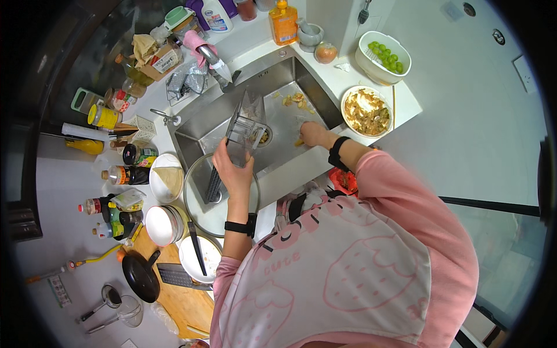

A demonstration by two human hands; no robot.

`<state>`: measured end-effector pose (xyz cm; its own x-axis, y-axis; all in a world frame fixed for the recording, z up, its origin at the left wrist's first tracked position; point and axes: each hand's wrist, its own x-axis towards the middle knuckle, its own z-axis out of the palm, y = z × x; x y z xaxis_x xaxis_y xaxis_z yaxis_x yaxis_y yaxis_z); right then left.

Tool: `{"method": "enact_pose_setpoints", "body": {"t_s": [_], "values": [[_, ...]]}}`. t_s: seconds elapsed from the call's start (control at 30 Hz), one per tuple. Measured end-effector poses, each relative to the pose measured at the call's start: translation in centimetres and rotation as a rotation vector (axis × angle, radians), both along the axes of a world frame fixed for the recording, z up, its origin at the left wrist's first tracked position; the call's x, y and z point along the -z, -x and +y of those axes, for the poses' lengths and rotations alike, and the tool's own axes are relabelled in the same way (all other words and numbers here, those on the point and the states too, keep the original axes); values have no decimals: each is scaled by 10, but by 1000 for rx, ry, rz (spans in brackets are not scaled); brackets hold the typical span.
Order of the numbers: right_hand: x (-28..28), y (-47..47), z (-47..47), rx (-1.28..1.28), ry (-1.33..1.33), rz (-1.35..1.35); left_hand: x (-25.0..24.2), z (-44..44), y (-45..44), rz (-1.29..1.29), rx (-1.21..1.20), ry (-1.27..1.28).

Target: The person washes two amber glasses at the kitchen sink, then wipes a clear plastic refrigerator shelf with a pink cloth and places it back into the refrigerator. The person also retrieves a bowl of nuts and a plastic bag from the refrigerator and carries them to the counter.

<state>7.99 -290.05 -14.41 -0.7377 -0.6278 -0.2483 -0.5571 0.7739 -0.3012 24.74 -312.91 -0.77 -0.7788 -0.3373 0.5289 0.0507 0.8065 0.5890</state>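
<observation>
My left hand (235,172) grips a clear plastic container (247,126), tilted over the stainless steel sink (283,119). Below and beside the container is the drain strainer (264,137), with food scraps in it. My right hand (314,134) reaches down into the sink near its front wall, fingers curled. A yellowish scrap (299,142) shows at its fingertips; whether it is pinched or lies on the sink floor is hard to tell. Farther back in the basin lie several pale peelings (296,101).
A bowl of food remains (367,111) and a white basket of green grapes (384,58) stand right of the sink. A glass lid (202,217) overlaps its left front corner. The faucet (213,58) hangs over the back edge. Stacked bowls (163,226) and bottles crowd the left counter.
</observation>
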Motion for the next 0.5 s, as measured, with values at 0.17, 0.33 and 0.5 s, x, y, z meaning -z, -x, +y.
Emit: {"method": "enact_pose_setpoints", "body": {"t_s": [0.17,0.33,0.5], "values": [[-6,16,3,132,97,65,-2,0,-5,3,0,18],[-57,29,-2,267,34,260,-2,-1,-6,18,-6,23],[-129,78,-56,157,265,247,-8,3,-9,-8,-60,-2]]}}
